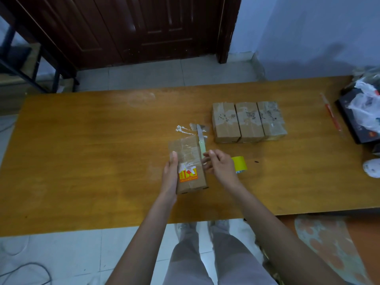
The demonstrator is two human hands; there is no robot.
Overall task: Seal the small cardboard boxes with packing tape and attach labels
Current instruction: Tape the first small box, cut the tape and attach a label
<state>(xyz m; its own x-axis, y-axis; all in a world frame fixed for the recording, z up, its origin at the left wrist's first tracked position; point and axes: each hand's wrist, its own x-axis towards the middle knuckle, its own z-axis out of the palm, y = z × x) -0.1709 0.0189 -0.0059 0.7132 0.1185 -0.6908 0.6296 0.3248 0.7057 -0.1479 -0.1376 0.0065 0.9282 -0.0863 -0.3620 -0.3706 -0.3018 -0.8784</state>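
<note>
The box [188,165] lies flat on the table [82,161], directly before the person, long axis running away from them, with a red-and-yellow sticker [188,175] on its near end. The left hand [170,175] lies along the box's left side, fingers straight and pressed against the cardboard, steadying it. The right hand [218,167] is at the box's right edge, its fingers loosely bent toward a knife [200,138] that lies along that edge and extends beyond the box's far end; whether the fingers actually grip the handle cannot be told. The tape roll [239,164] sits just beside the right hand, partly hidden by it. Three boxes [248,121] stand in a touching row farther back and to the right, apparently already sealed. The step in hand appears to be trimming or finishing the tape on this box. Keep the left hand flat and clear of the blade's path. Take the handle firmly before lifting. Cut away from the steadying hand. Press the tape end down along the seam so no edge lifts. Then place the label on bare cardboard.
</note>
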